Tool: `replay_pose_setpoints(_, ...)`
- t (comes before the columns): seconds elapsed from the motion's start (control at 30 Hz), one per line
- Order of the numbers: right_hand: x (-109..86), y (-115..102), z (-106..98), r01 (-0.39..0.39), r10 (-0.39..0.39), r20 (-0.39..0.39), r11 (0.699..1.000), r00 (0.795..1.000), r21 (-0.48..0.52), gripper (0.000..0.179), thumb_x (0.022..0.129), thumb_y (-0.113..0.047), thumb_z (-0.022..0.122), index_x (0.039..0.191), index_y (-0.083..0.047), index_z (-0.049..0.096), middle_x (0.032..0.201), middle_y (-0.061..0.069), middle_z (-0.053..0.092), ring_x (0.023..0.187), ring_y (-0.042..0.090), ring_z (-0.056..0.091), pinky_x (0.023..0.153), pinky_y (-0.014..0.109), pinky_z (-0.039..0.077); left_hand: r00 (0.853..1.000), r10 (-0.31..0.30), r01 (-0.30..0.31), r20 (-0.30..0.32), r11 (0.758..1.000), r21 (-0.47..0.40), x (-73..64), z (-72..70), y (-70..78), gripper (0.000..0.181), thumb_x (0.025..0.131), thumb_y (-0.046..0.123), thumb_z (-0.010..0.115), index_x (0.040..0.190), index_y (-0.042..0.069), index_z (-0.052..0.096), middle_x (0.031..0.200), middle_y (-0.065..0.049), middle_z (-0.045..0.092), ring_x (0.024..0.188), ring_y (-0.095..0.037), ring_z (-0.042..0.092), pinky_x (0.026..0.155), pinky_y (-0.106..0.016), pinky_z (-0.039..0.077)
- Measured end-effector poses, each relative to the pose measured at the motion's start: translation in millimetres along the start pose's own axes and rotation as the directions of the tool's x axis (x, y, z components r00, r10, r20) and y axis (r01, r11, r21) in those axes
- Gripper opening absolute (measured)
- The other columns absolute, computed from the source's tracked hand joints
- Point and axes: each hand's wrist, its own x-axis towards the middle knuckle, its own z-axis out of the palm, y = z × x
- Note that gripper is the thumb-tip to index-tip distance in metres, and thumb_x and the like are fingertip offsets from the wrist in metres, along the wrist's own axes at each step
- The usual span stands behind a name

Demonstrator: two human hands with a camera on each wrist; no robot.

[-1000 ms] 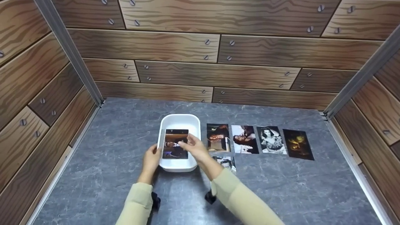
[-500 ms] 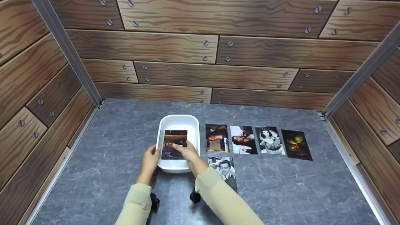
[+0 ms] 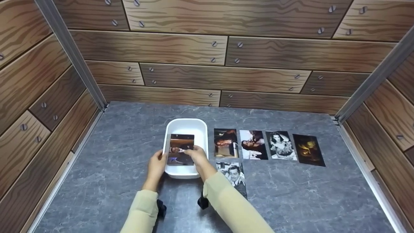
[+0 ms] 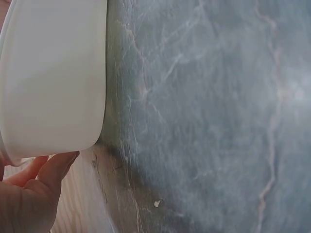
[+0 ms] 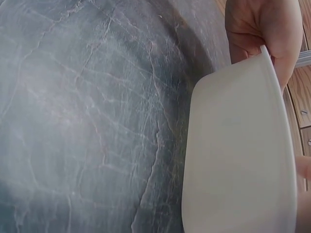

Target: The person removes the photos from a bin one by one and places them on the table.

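Note:
A white tray (image 3: 186, 171) stands on the table, seen from above in the head view. Inside it lies a dark, brownish photo print (image 3: 181, 141), with a seated figure turned sideways. My left hand (image 3: 156, 166) grips the tray's left rim; in the left wrist view its thumb and fingers (image 4: 41, 177) wrap the wall. Over the tray's right side, my right hand (image 3: 200, 159) pinches the photo at its right edge, thumb on the picture. Its other fingertips are partly hidden. The right wrist view shows only a sliver of my right hand (image 5: 304, 182) above the rim.
Right of the tray, a row of photos lies flat: a brown one (image 3: 225, 142), a light one (image 3: 254, 144), a black-and-white one (image 3: 280, 145) and a dark one (image 3: 309, 149). Below the row lies another black-and-white photo (image 3: 233, 174). Wood-patterned walls (image 3: 258, 81) enclose the table.
My right hand has drawn slightly down and its thumb and fingers have come closer together at the photo's edge. More of the lower black-and-white photo shows. My left hand stays put.

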Motion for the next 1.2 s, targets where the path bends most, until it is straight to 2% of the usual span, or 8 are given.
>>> replay_pose_setpoints(0.1,35.1,28.3,0.9,0.01,-0.012,-0.04,1.0,0.999,-0.029,0.077,0.074,-0.015,0.069,0.14,0.008,0.039,0.139,0.024,0.047,0.108,0.026,0.058,0.104,0.041,0.043,1.0,-0.003,0.003,0.001,1.0,0.001,-1.3,0.4,1.0,0.038,0.098,0.009,0.05,0.127,-0.015,0.052,0.12,-0.033,0.06,0.114,-0.044,0.057,0.101,-0.049,0.046)
replay_pose_setpoints(0.43,11.6,16.5,0.7,0.181,-0.184,-0.033,0.98,0.982,-0.087,0.062,0.079,-0.007,0.063,0.137,0.001,0.041,0.12,0.022,0.061,0.105,0.028,0.061,0.089,0.036,0.052,1.0,0.006,-0.006,-0.001,1.0,-0.008,-2.0,1.5,2.2,0.038,0.097,0.009,0.051,0.127,-0.015,0.053,0.12,-0.033,0.06,0.114,-0.044,0.057,0.101,-0.05,0.045)
replay_pose_setpoints(0.53,43.1,37.8,3.0,0.167,-0.175,-0.112,0.983,0.978,-0.078,0.061,0.077,-0.002,0.061,0.136,-0.001,0.043,0.124,0.025,0.056,0.109,0.033,0.058,0.089,0.038,0.052,1.0,0.013,-0.013,-0.002,1.0,-0.003,-1.3,1.5,2.1,0.037,0.096,0.009,0.051,0.126,-0.015,0.053,0.119,-0.033,0.061,0.113,-0.044,0.058,0.1,-0.05,0.046)
replay_pose_setpoints(0.67,138.3,109.9,2.4,0.217,-0.22,-0.179,0.976,0.959,-0.033,0.064,0.068,-0.005,0.071,0.129,-0.011,0.053,0.118,0.015,0.06,0.107,0.028,0.059,0.08,0.032,0.055,1.0,0.02,-0.02,-0.013,1.0,0.011,-0.3,0.9,2.1,0.037,0.096,0.009,0.052,0.125,-0.014,0.055,0.118,-0.032,0.061,0.112,-0.044,0.058,0.1,-0.05,0.046)
replay_pose_setpoints(0.8,191.6,151.8,0.4,0.239,-0.238,-0.14,0.971,0.961,-0.015,0.065,0.061,-0.013,0.082,0.123,-0.02,0.062,0.107,0.002,0.067,0.101,0.019,0.063,0.077,0.028,0.056,1.0,0.026,-0.026,-0.017,1.0,0.007,0.1,1.2,2.1,0.035,0.096,0.008,0.052,0.124,-0.013,0.056,0.115,-0.031,0.063,0.109,-0.043,0.06,0.098,-0.049,0.047)
replay_pose_setpoints(0.93,137.3,110.0,3.5,0.19,-0.195,-0.077,0.979,0.978,-0.067,0.042,0.074,-0.011,0.076,0.115,-0.009,0.069,0.1,0.005,0.071,0.092,0.016,0.065,0.076,0.029,0.056,1.0,0.028,-0.028,-0.014,1.0,0.001,-0.4,1.4,1.9,0.034,0.096,0.008,0.053,0.123,-0.013,0.056,0.112,-0.031,0.065,0.107,-0.042,0.061,0.096,-0.048,0.048)
replay_pose_setpoints(1.13,-37.1,-34.4,-6.6,0.178,-0.187,-0.047,0.974,0.981,-0.139,0.032,0.085,-0.005,0.062,0.115,0.006,0.065,0.112,0.018,0.068,0.098,0.026,0.064,0.087,0.036,0.055,1.0,0.006,-0.006,-0.003,1.0,-0.007,-0.9,-0.3,0.8,0.036,0.097,0.009,0.051,0.125,-0.013,0.055,0.117,-0.031,0.062,0.112,-0.042,0.058,0.1,-0.049,0.046)
replay_pose_setpoints(1.2,-39.9,-44.0,-16.0,0.2,-0.205,-0.046,0.975,0.978,-0.098,0.03,0.085,-0.01,0.065,0.113,0.003,0.068,0.107,0.016,0.069,0.092,0.023,0.065,0.083,0.034,0.056,1.0,-0.005,0.005,0.004,1.0,-0.01,-1.0,-0.5,0.3,0.037,0.097,0.009,0.051,0.126,-0.013,0.054,0.119,-0.032,0.061,0.114,-0.043,0.057,0.101,-0.049,0.045)
